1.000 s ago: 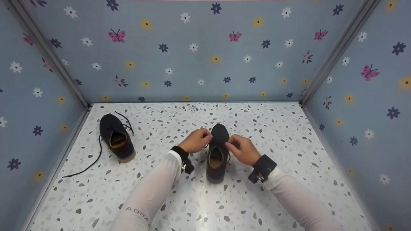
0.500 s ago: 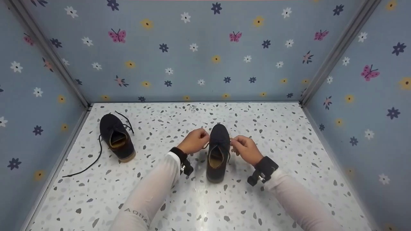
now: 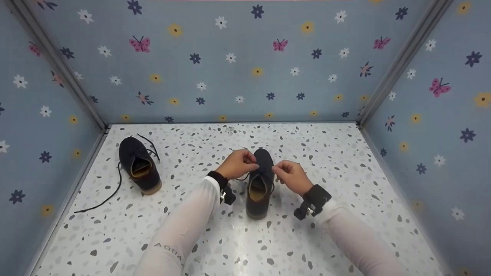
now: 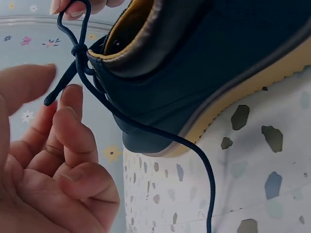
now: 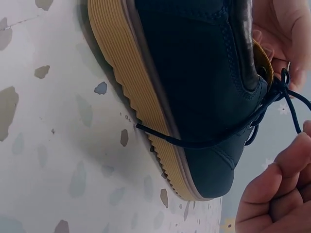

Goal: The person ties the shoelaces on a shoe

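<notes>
As the central shoe (image 3: 261,175) points lengthwise away, right hand (image 3: 294,177) pinching lace loop (image 4: 85,24), left hand (image 3: 238,165) with fingers (image 4: 75,133) parted

Even light, glare on floor (image 3: 241,249), soft shadows, darker wrist views

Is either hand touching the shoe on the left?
No, the left hand and right hand are at the middle shoe; the left shoe stands apart.

Looks like a small partitioned booth (image 3: 23,126), closed beyond the left hand (image 3: 238,165) and right hand (image 3: 293,177) by a blue back panel (image 3: 226,73) printed with flowers (image 3: 257,71) and butterflies (image 3: 280,45), flanked either side of both by side panels (image 3: 452,115) with grey corner strips (image 3: 402,63), with a speckled white surface (image 3: 330,153) beneath.
</notes>
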A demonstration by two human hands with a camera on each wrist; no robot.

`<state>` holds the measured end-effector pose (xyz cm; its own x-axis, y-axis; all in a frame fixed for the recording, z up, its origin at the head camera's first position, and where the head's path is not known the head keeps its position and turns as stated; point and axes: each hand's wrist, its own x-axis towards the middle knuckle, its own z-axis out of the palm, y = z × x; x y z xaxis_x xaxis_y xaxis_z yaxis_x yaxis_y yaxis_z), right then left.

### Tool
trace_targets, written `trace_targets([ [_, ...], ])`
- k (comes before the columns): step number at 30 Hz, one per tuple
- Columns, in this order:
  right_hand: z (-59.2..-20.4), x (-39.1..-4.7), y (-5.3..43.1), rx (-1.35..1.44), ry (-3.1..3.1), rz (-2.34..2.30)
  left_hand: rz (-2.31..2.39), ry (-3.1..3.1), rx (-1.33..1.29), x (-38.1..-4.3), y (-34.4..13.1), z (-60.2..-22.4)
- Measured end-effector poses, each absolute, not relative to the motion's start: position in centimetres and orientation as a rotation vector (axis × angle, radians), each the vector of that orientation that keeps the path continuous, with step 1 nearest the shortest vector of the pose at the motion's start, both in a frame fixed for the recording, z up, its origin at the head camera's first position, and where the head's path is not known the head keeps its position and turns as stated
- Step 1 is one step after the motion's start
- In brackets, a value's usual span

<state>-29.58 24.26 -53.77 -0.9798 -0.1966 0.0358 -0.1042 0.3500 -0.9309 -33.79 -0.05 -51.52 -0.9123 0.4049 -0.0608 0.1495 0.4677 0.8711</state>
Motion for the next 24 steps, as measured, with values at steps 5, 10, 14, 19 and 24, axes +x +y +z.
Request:
trace_targets([
  [5,-53.3,-29.6,24.1,-0.333,2.580,-1.665,1.301,2.540,0.523,-34.0,0.1,-50.8],
  [10,-53.2,-29.7,24.4,-0.307,2.597,-1.714,1.250,2.611,0.562,-34.1,-0.1,-50.6],
  [14,-53.3,-29.8,24.8,-0.263,2.670,-1.748,1.197,2.662,0.609,-34.1,-0.6,-50.7],
  [19,-53.4,-29.6,25.1,-0.239,2.773,-1.744,1.119,2.707,0.658,-34.0,-1.1,-50.6],
  [24,-53.9,-29.3,25.1,-0.193,2.829,-1.744,1.075,2.737,0.693,-33.9,-1.2,-50.6],
])
